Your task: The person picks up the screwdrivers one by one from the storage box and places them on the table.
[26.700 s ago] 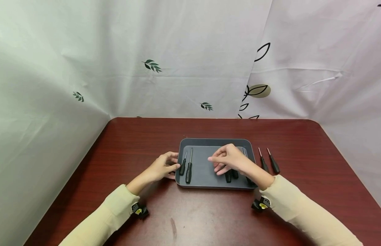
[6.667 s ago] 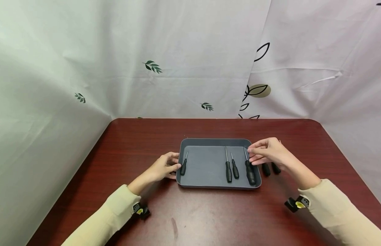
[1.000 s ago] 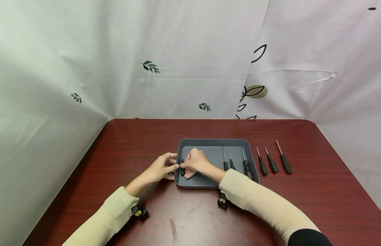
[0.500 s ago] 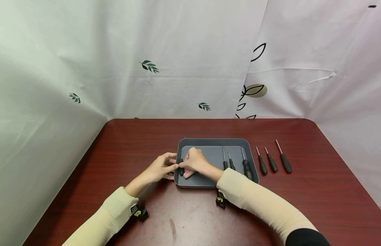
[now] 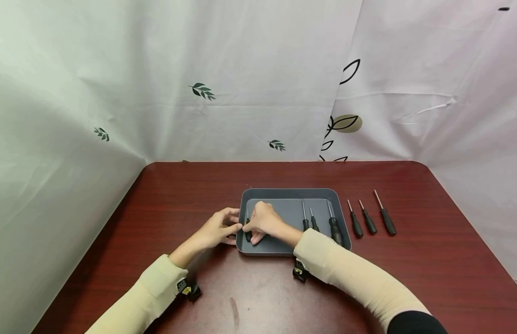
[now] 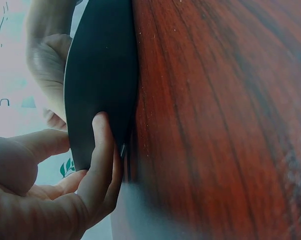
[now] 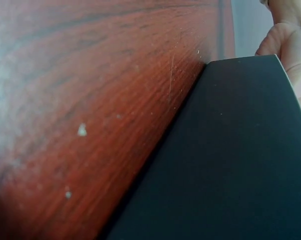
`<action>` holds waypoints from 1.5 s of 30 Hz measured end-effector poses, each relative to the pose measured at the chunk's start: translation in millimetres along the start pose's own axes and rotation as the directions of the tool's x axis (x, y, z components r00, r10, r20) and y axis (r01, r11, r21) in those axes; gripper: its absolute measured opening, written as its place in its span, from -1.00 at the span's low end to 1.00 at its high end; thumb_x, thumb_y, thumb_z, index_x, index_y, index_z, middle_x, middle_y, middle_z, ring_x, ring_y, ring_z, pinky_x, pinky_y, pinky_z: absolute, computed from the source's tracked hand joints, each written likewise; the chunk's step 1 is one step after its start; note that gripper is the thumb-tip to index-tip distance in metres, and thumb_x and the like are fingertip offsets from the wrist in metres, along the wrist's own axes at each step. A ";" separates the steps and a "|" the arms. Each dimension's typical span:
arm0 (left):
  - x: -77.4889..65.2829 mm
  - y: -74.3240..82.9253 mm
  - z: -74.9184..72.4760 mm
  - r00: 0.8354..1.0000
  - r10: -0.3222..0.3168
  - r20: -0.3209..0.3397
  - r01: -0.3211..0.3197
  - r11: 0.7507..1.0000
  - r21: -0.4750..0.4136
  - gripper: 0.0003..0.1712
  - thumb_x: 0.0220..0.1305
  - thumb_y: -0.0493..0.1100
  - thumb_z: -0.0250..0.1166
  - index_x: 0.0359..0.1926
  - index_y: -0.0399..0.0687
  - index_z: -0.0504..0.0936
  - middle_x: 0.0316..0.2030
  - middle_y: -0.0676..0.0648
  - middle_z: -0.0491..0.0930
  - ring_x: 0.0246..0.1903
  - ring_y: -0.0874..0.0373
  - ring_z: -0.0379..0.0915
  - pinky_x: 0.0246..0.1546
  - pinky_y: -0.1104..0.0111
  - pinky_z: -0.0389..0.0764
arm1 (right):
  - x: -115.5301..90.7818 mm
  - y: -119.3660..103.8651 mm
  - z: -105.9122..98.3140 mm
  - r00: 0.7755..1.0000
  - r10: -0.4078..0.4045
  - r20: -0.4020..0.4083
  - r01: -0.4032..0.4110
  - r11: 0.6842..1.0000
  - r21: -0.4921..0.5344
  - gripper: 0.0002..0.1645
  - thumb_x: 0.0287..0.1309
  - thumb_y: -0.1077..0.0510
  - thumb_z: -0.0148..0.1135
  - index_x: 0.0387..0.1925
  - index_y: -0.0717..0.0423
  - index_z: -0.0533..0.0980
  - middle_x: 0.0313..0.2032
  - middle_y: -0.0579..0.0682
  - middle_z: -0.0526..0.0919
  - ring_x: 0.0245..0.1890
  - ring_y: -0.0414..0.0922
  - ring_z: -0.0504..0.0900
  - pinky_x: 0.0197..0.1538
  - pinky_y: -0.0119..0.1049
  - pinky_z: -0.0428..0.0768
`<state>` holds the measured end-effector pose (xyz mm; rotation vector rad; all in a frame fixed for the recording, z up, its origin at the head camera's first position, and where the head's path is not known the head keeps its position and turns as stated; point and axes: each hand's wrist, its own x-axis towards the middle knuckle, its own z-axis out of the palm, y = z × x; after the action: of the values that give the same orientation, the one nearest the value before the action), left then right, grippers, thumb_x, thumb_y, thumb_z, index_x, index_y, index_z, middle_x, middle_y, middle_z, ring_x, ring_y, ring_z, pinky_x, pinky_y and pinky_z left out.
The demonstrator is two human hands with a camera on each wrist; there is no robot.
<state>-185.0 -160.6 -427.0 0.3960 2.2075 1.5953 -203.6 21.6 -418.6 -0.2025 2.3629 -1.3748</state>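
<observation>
In the head view my left hand (image 5: 218, 228) holds the left wall of the grey rectangular tray (image 5: 279, 253); the left wrist view has its thumb at the rim and its fingers along the outer wall. Inside the tray, my right hand (image 5: 264, 221) pinches a small black-handled screwdriver (image 5: 248, 234) lying by the left wall, its thin shaft pointing away. The fingers partly cover its handle. Toward the tray's right lie more black screwdrivers: a slim one (image 5: 306, 224), a short one (image 5: 314, 225) and a thick-handled one (image 5: 335, 231). My right sleeve partly hides them.
On the reddish-brown table (image 5: 191, 185), right of the tray, three more screwdrivers lie in a row: a left one (image 5: 357, 227), a middle one (image 5: 370, 224) and a longer one (image 5: 388, 222). A white curtain (image 5: 242, 69) hangs behind the table.
Over the last second both hands have stayed nearly still. Since 6.7 seconds ago, my right hand has moved from the tray's right edge to the small screwdriver at its left.
</observation>
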 end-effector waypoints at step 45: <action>0.2 1.6 0.9 1.000 -0.002 -0.015 0.002 1.000 -0.012 -0.43 0.44 -0.40 0.15 0.36 -0.54 0.18 0.02 -0.44 0.45 -0.14 -0.07 0.59 -0.32 0.14 0.77 | -3.9 -3.3 -30.1 0.986 0.090 0.137 -0.123 0.959 0.256 -0.92 0.14 0.40 0.32 -0.31 0.40 0.60 -0.55 0.17 0.64 -0.64 -0.08 0.68 -0.39 -0.17 0.76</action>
<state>-184.8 -159.3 -425.7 0.3795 2.2080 1.6144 -212.5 45.3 -401.6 -0.0796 2.0341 -1.5583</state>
